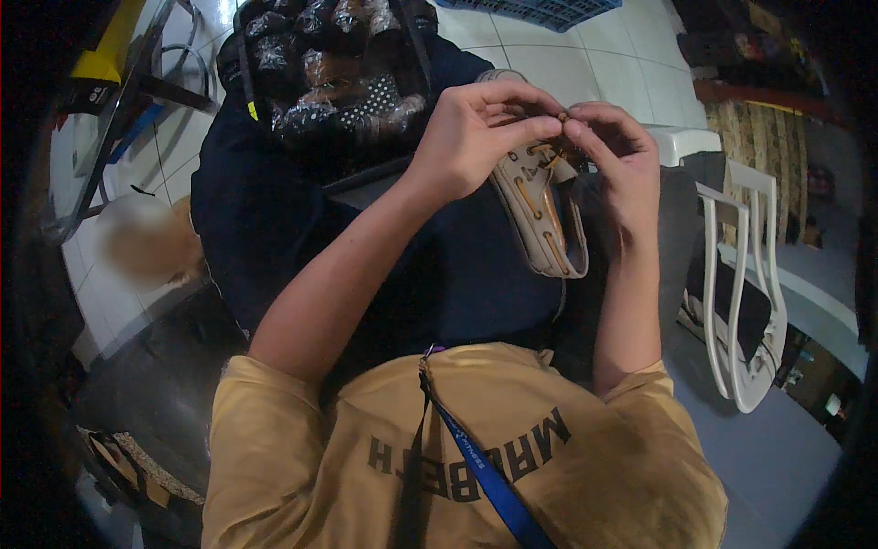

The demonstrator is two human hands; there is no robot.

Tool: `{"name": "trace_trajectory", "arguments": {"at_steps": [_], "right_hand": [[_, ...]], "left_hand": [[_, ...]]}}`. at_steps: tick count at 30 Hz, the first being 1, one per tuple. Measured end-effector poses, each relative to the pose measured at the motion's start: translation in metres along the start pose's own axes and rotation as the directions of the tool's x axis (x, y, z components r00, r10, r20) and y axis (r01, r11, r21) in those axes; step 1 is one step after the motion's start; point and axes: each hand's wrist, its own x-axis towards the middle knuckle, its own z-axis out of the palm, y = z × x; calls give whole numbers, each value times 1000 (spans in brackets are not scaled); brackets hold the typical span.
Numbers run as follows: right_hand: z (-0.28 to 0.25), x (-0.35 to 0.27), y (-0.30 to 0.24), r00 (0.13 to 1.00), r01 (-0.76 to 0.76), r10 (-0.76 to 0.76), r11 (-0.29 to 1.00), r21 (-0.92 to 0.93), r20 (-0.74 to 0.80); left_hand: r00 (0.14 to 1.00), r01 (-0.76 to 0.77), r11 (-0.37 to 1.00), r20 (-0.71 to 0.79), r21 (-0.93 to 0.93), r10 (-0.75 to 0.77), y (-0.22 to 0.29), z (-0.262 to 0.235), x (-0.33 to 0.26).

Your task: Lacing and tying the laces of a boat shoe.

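A beige boat shoe [541, 240] with tan lacing along its side lies over my dark-clothed lap, tilted under my hands. Above its upper, my left hand [489, 128] is closed, thumb and forefinger pinching a short brown piece of shoelace [563, 117]. From the other side my right hand [620, 151] pinches the same bit, fingertips meeting the left ones. My fingers partly cover the shoe's upper end, so the exact shape of the lace there cannot be made out.
Beyond my lap stands a dark container [428, 55] packed with plastic-wrapped shoes [334, 69]. A blue plastic crate [558, 11] sits on the tiled floor [631, 82] at the far side. White chair frame [773, 302] at right; a blurred tan shape [146, 242] at left.
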Motion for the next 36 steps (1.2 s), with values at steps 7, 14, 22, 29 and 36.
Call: {"name": "trace_trajectory", "arguments": {"at_steps": [7,14,22,29,36], "right_hand": [[10,-6,6,986,125,-147,965,-232,-78],[18,-5,11,976,181,-200,964,-197,-84],[21,-4,8,974,169,-196,961,-218,-110],[24,-3,8,975,144,-182,955,-261,-129],[22,-5,3,992,71,-94,966,-250,-83]], "left_hand": [[999,52,996,-18,75,-51,11,-1,3],[992,114,989,-62,91,-109,23,-3,3],[990,134,990,-54,49,-132,26,-4,4],[996,77,976,-63,206,-66,25,-5,5],[1000,2,981,-24,192,3,26,-5,4]]}}
